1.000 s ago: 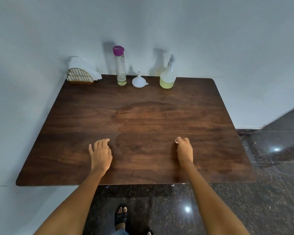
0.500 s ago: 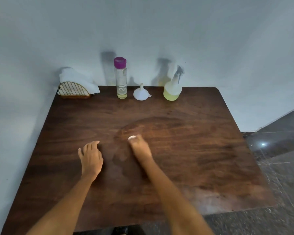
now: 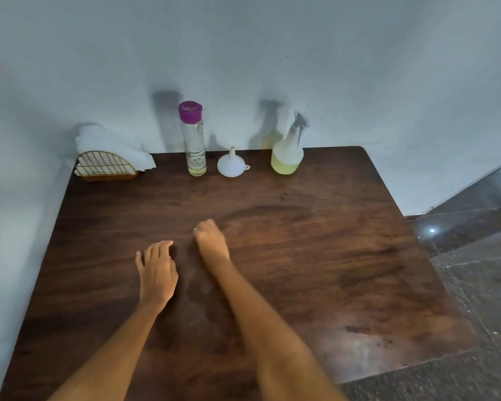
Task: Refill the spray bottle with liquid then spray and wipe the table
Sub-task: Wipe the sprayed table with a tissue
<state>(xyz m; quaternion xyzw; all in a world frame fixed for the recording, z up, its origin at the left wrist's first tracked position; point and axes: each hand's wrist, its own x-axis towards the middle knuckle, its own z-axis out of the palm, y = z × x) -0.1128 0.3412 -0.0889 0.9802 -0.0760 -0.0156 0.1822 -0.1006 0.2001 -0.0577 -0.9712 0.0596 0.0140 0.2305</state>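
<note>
My right hand [image 3: 211, 241] is curled over a small white wad of tissue, only a sliver of which shows at its fingertips, and presses it onto the dark wooden table [image 3: 344, 256]. My left hand [image 3: 156, 270] lies flat on the wood just left of it. At the back edge stands the spray bottle [image 3: 287, 151] with yellow liquid in its lower part. A white funnel [image 3: 232, 164] sits upside down to its left. A tall clear bottle with a purple cap [image 3: 193, 140] holds a little yellow liquid.
A gold wire napkin holder [image 3: 106, 166] with white tissues stands at the back left corner. Pale walls close off the back and left sides. Dark polished floor tiles [image 3: 475, 241] lie to the right of the table.
My right hand swept from the right part of the table to the middle, beside my left hand. The view moved closer over the table.
</note>
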